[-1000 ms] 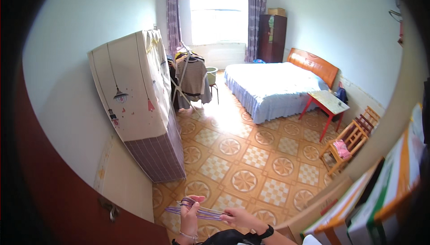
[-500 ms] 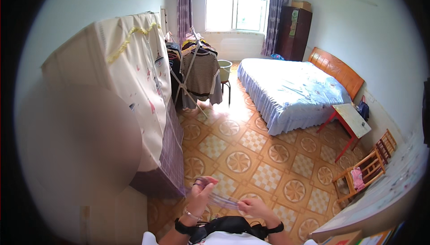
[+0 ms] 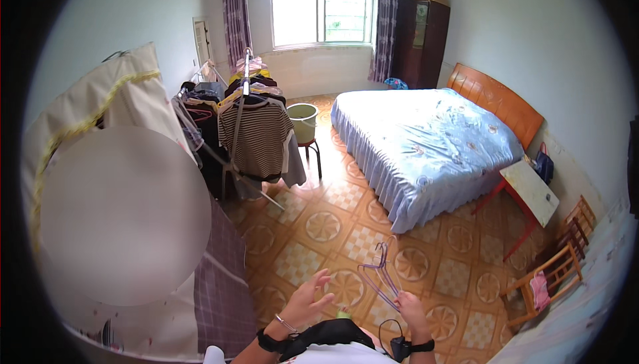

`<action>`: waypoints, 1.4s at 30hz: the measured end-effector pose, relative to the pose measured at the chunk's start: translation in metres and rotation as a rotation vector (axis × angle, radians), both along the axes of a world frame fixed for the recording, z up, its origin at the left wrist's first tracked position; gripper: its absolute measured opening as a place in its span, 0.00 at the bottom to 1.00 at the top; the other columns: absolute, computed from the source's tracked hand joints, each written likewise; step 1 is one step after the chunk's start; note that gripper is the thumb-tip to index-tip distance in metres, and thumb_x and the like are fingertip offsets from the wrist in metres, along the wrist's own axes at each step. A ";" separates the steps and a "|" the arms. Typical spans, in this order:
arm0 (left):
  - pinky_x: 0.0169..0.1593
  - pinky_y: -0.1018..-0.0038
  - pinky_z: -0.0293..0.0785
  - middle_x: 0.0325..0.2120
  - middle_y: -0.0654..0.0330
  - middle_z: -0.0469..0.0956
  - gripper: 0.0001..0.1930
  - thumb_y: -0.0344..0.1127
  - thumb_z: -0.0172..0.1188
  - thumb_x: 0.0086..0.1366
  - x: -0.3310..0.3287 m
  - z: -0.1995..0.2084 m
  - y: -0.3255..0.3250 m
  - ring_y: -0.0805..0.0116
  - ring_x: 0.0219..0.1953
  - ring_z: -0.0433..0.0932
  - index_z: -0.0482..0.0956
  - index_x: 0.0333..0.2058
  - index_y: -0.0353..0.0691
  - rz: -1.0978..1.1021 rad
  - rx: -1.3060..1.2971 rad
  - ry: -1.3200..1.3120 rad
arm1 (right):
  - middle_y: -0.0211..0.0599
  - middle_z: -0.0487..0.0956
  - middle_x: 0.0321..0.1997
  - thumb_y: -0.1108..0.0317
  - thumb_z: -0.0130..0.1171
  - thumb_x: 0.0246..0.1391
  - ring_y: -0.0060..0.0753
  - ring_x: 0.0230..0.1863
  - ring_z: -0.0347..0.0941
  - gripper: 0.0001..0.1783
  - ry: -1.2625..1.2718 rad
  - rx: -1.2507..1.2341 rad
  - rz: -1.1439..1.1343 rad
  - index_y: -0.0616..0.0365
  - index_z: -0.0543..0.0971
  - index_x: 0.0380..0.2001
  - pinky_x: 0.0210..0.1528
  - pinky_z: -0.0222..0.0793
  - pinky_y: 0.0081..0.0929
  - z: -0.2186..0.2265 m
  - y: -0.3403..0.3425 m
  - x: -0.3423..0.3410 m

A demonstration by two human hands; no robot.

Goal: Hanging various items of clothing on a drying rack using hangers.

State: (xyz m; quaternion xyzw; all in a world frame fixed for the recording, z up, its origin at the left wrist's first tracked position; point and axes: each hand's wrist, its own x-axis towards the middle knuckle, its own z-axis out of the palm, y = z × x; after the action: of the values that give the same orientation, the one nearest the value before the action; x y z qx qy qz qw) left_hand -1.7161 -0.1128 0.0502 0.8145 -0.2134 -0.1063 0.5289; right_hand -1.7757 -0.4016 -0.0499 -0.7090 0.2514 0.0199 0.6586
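Clasping thin, purple, triangular clothes hangers point(image 3: 382, 266) by their lower end, the right hand point(image 3: 413, 309) is staying apart from the other at the bottom of the head view, right of centre. The hangers are slanting up and leftward, their hooks pointing toward the top of the frame, above the orange-and-cream patterned tile floor point(image 3: 296, 261). The left hand point(image 3: 305, 303) is hovering left of them, fingers parted. A dark-and-light striped shirt point(image 3: 256, 139) is hanging from a pale metal clothes rack point(image 3: 247, 77) at upper left; a blue-covered, skirted bed point(image 3: 426, 131) is occupying the upper right.
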 end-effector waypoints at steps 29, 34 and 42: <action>0.53 0.71 0.65 0.48 0.53 0.70 0.25 0.34 0.57 0.60 0.780 0.036 -0.242 0.62 0.50 0.70 0.62 0.55 0.38 -0.202 -0.323 -0.147 | 0.25 0.78 0.35 0.69 0.48 0.58 0.24 0.40 0.74 0.05 -0.222 0.874 -0.727 0.51 0.74 0.34 0.48 0.67 0.52 0.029 -0.206 0.702; 0.53 0.71 0.66 0.48 0.54 0.71 0.23 0.34 0.57 0.59 0.901 0.003 -0.246 0.63 0.50 0.70 0.65 0.53 0.38 0.003 -0.256 -0.046 | 0.25 0.78 0.34 0.68 0.51 0.58 0.22 0.38 0.74 0.04 -0.204 0.791 -0.551 0.52 0.74 0.34 0.49 0.68 0.48 0.020 -0.245 0.860; 0.51 0.69 0.67 0.45 0.52 0.72 0.20 0.37 0.56 0.60 1.060 0.014 -0.235 0.59 0.48 0.71 0.68 0.50 0.37 0.428 -0.184 -0.123 | 0.28 0.73 0.29 0.70 0.48 0.59 0.24 0.32 0.71 0.04 -0.012 0.742 0.158 0.55 0.69 0.37 0.44 0.71 0.34 0.096 -0.218 1.144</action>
State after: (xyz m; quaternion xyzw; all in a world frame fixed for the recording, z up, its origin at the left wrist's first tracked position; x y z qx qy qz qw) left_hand -0.6560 -0.3480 0.0645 0.7944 -0.0765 0.0781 0.5975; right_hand -0.6314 -0.6194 0.0465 -0.4394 0.1678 0.1561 0.8686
